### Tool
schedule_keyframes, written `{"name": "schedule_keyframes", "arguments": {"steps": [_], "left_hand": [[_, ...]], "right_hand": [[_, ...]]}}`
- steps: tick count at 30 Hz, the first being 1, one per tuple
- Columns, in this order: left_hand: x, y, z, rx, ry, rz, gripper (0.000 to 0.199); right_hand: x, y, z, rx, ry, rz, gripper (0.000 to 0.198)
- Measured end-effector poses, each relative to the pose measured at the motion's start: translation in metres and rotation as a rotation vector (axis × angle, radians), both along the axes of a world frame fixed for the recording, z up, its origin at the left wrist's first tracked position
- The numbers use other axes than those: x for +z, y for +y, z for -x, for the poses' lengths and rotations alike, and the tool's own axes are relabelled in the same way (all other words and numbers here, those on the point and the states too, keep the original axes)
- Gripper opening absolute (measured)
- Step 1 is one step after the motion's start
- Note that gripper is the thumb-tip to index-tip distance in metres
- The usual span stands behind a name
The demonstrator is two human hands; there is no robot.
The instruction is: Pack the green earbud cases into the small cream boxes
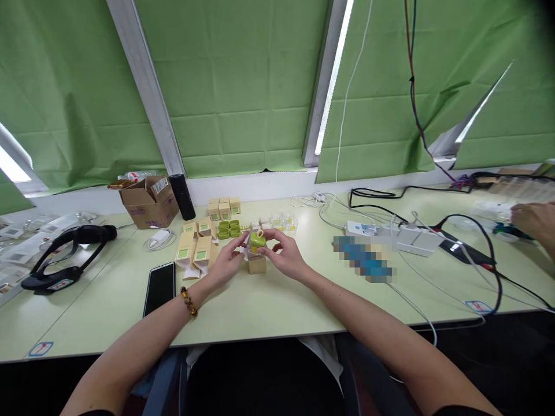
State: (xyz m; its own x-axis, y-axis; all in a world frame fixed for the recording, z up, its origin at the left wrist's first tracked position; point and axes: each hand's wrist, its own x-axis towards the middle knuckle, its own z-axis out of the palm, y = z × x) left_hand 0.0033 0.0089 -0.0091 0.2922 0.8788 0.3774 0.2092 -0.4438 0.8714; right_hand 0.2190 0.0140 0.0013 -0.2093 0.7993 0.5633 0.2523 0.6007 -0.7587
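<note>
In front of me stands a small kraft-paper box [257, 266] with its pale flaps up. My right hand [284, 255] pinches a small green square piece [258, 238], with a cream ring-like part on top, at the box's mouth. My left hand [229, 261], a beaded bracelet on its wrist, grips the box's left flap with closed fingers. Just behind stand several green square cups [229, 229]. To the left lie open kraft boxes [203, 253] with green labels, and farther back is a row of closed kraft boxes [224, 208]. Small clear cups [284, 221] with yellow bits stand behind my right hand.
A phone [159, 289] and a coiled white cable [159, 239] lie left. Behind them are a cardboard carton [150, 202] and a black cylinder [182, 197]. A black headset [71, 257] is far left. Power strips [410, 240] and cables spread right, near another person's hand [535, 222].
</note>
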Motion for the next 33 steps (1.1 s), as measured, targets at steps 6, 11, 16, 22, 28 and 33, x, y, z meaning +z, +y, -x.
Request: {"name": "schedule_keyframes", "arguments": {"steps": [6, 11, 16, 22, 28, 33], "left_hand": [[-0.004, 0.002, 0.002, 0.049, 0.042, 0.0, 0.075], [-0.008, 0.003, 0.002, 0.026, 0.035, 0.006, 0.075], [-0.01, 0.003, 0.002, 0.003, 0.026, 0.001, 0.075], [-0.011, 0.004, 0.001, 0.005, 0.015, -0.004, 0.074], [-0.013, 0.003, -0.001, 0.028, -0.027, 0.002, 0.071], [-0.012, 0.002, -0.003, 0.027, -0.049, 0.006, 0.069]], "right_hand": [[0.005, -0.001, -0.009, -0.007, -0.241, -0.144, 0.032], [0.007, -0.005, -0.011, 0.051, -0.341, -0.162, 0.034], [0.0, -0.002, -0.009, 0.098, -0.411, -0.181, 0.03], [-0.007, 0.002, -0.007, 0.159, -0.375, -0.251, 0.025], [-0.007, -0.004, 0.002, 0.131, -0.378, -0.316, 0.022], [-0.012, -0.003, 0.009, 0.083, -0.325, -0.33, 0.014]]}}
